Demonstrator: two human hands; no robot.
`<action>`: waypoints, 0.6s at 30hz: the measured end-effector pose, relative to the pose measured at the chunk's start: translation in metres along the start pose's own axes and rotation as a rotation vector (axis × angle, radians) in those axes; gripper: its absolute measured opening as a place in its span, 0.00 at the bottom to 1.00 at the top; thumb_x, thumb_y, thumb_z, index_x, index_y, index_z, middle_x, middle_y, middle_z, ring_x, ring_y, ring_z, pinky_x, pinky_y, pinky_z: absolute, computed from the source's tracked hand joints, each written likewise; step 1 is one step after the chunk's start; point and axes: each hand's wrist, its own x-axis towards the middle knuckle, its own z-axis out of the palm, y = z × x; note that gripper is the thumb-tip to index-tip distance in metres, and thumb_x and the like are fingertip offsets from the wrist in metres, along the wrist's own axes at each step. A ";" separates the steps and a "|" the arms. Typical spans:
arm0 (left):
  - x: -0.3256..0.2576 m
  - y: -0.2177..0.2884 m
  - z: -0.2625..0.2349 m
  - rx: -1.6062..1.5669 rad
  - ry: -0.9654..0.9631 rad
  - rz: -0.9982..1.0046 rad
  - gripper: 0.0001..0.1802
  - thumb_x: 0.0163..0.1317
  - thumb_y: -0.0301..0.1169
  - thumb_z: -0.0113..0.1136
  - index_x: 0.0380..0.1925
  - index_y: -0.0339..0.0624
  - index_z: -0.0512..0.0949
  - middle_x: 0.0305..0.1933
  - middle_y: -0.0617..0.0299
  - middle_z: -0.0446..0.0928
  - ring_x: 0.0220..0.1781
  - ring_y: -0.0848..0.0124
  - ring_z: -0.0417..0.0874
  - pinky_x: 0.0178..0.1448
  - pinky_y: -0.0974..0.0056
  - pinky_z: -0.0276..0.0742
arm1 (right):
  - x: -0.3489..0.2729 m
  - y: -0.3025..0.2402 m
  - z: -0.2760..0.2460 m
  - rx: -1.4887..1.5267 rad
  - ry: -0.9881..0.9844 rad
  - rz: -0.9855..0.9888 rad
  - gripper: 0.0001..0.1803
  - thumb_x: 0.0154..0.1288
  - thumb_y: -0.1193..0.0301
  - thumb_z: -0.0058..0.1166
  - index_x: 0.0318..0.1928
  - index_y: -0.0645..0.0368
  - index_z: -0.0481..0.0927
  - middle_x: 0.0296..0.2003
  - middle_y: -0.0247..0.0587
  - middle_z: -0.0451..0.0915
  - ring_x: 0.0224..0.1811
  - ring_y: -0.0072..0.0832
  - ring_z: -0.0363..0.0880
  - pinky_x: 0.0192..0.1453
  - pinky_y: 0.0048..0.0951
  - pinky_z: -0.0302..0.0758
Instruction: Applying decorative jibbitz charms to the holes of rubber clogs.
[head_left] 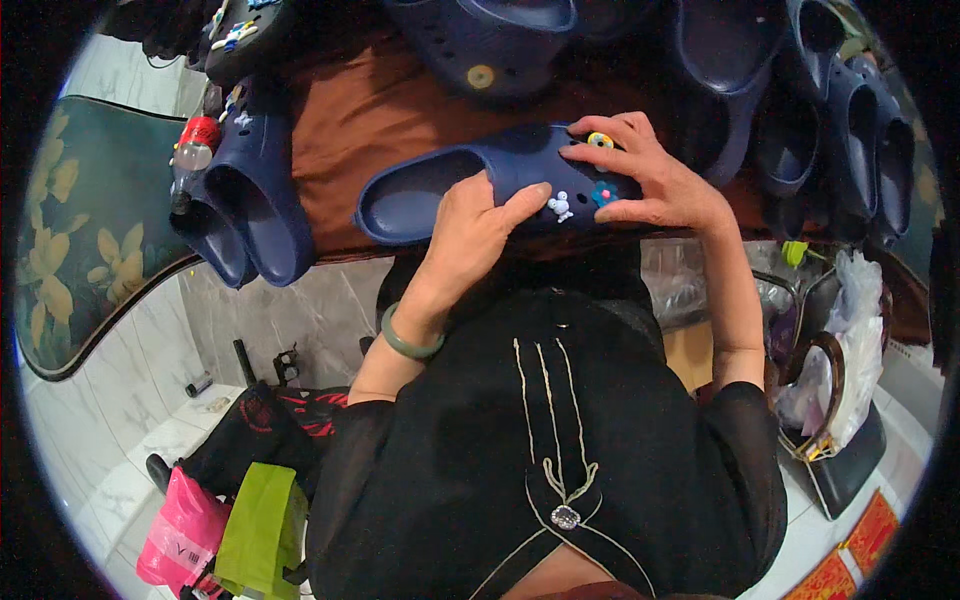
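Note:
A navy blue clog (525, 165) lies sideways at the near edge of the table, its toe to the right. My left hand (470, 225) grips it at the opening, fingers inside and thumb pressed on the upper beside a white animal-shaped charm (560, 207). Around the toe, my right hand (655, 185) is closed on the clog with its fingertips on the far side and thumb on the near side. Between those fingers show a blue flower charm (604, 195) and a yellow-and-white round charm (599, 141). The toe's tip is hidden behind this hand.
A brown cloth (340, 130) covers the table. Navy clogs (270, 220) stand at the left, with a red-capped clear bottle (197, 145) beside them. Another clog (480, 50) lies beyond my hands; several more (850, 140) line the right side. Bags (262, 525) sit below left.

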 end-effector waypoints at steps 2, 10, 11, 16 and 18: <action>0.002 0.001 0.002 -0.018 0.016 0.003 0.18 0.60 0.38 0.59 0.43 0.36 0.80 0.38 0.51 0.83 0.41 0.62 0.83 0.48 0.61 0.74 | -0.006 0.002 0.008 -0.185 0.164 0.005 0.31 0.54 0.55 0.63 0.59 0.48 0.75 0.59 0.43 0.66 0.55 0.42 0.64 0.63 0.39 0.62; 0.003 0.009 0.000 -0.007 0.047 0.004 0.17 0.60 0.38 0.59 0.43 0.36 0.80 0.38 0.55 0.82 0.40 0.67 0.82 0.48 0.63 0.74 | 0.016 0.014 0.036 -0.064 0.593 0.187 0.10 0.66 0.70 0.51 0.43 0.60 0.81 0.40 0.42 0.77 0.43 0.37 0.74 0.52 0.32 0.70; 0.003 0.007 0.000 -0.005 0.055 0.006 0.17 0.60 0.38 0.59 0.43 0.36 0.80 0.38 0.55 0.82 0.40 0.67 0.82 0.48 0.63 0.74 | 0.022 0.014 0.036 0.207 0.667 0.351 0.12 0.69 0.69 0.48 0.40 0.63 0.81 0.37 0.43 0.79 0.42 0.34 0.76 0.51 0.29 0.71; 0.004 0.005 0.000 -0.041 0.033 0.004 0.16 0.60 0.37 0.60 0.43 0.37 0.80 0.38 0.55 0.82 0.39 0.67 0.82 0.48 0.64 0.74 | 0.029 0.032 0.030 0.404 0.618 0.526 0.14 0.70 0.65 0.49 0.42 0.63 0.82 0.42 0.37 0.80 0.45 0.25 0.77 0.52 0.26 0.70; 0.005 0.004 0.002 -0.038 0.033 0.022 0.17 0.60 0.37 0.60 0.43 0.36 0.80 0.37 0.55 0.82 0.39 0.67 0.82 0.47 0.63 0.74 | 0.029 0.035 0.032 0.219 0.654 0.523 0.14 0.71 0.64 0.50 0.42 0.62 0.82 0.42 0.37 0.81 0.46 0.23 0.77 0.53 0.23 0.70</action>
